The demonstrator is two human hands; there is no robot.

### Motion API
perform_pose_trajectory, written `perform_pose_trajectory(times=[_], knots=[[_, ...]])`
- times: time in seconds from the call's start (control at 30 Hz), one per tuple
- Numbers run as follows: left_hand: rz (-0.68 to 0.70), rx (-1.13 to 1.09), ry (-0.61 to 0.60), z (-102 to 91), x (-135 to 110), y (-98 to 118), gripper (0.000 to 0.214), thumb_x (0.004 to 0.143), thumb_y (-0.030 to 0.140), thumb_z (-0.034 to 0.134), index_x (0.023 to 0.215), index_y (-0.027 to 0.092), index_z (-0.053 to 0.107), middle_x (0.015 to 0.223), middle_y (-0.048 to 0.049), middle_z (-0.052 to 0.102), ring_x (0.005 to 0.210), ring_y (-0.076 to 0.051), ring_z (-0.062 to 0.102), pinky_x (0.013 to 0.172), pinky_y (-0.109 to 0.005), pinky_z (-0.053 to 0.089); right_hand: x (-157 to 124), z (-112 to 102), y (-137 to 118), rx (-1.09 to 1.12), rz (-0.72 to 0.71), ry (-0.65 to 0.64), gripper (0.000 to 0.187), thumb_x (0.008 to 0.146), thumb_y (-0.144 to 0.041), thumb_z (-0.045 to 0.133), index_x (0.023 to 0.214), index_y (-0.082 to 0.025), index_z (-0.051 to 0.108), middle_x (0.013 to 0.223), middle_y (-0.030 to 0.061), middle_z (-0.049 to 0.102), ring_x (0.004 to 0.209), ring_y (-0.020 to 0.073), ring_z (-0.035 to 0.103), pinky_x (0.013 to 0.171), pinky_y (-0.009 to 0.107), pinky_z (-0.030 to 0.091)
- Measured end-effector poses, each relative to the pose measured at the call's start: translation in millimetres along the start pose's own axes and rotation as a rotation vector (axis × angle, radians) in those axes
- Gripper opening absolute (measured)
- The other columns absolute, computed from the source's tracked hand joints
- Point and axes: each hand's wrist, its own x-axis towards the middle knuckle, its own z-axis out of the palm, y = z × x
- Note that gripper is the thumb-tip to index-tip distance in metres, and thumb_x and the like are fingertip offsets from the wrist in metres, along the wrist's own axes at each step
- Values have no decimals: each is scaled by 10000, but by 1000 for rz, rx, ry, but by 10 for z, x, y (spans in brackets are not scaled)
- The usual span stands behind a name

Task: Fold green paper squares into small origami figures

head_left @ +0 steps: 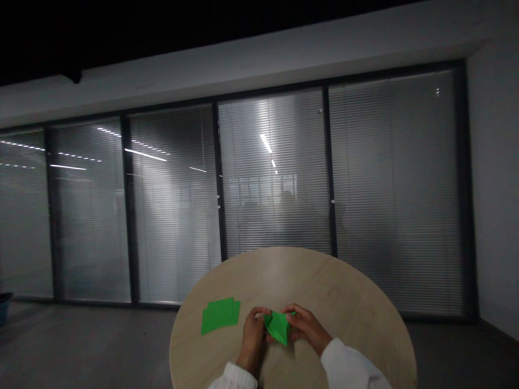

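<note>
A small piece of green paper (pixel 278 326), partly folded, is held between my two hands just above the table. My left hand (pixel 253 330) pinches its left edge, thumb and fingers closed on it. On the opposite side, my right hand (pixel 305 324) grips the right edge, with a bit of green showing by the fingertips. The exact folds are too small and dim to make out. To the left of my left hand lie a few flat green sheets (pixel 219 314), overlapping each other on the table.
The round wooden table (pixel 336 286) has a curved edge all around. Behind it stands a glass partition with blinds (pixel 275 216) in dark frames. A dark blue bin (pixel 4 308) is at the far left on the grey floor (pixel 101 340).
</note>
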Motion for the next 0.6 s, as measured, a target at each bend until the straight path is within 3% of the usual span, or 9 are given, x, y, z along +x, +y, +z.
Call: perform_pose_trajectory(times=[0.13, 0.23, 0.33, 0.43, 0.5, 0.6], knots=[[-57, -4, -58, 11, 11, -35, 412, 578, 440, 693, 883, 198, 558, 537, 38, 579, 450, -137, 541, 396, -203, 385, 82, -52, 120, 5, 7, 102, 437, 530, -496, 792, 772, -164, 644, 691, 10, 644, 619, 166, 604, 548, 266, 457], [-70, 55, -102, 34, -13, 35, 589, 639, 577, 651, 1075, 187, 582, 624, -4, 609, 567, -175, 603, 430, -217, 419, 163, -119, 212, 2, -8, 175, 321, 538, -426, 754, 681, -163, 639, 618, 1, 625, 574, 152, 574, 529, 261, 440], [-23, 61, -102, 58, -65, 164, 734, 652, 714, 581, 1158, 185, 621, 946, -107, 653, 862, -241, 635, 537, -260, 495, 213, -195, 273, -2, -32, 241, 303, 541, -427, 711, 692, -171, 653, 619, 6, 637, 571, 158, 570, 502, 253, 424], [24, 20, -134, 84, -109, 264, 699, 654, 680, 635, 1185, 224, 630, 1210, -125, 598, 1043, -271, 597, 641, -275, 520, 217, -245, 291, -44, -46, 278, 295, 562, -438, 685, 701, -179, 661, 647, 9, 650, 584, 161, 572, 472, 236, 407], [40, 41, -163, 102, -110, 282, 640, 582, 609, 742, 1076, 206, 684, 1114, -121, 650, 966, -266, 622, 623, -276, 518, 198, -251, 278, -78, -52, 272, 310, 575, -462, 688, 709, -183, 663, 650, 8, 651, 586, 161, 575, 464, 231, 406], [35, 61, -179, 116, -75, 253, 531, 480, 543, 823, 838, 165, 720, 783, -76, 688, 757, -227, 638, 588, -281, 509, 162, -224, 234, -106, -64, 258, 393, 586, -544, 706, 726, -179, 667, 656, 12, 655, 589, 160, 579, 461, 229, 409]])
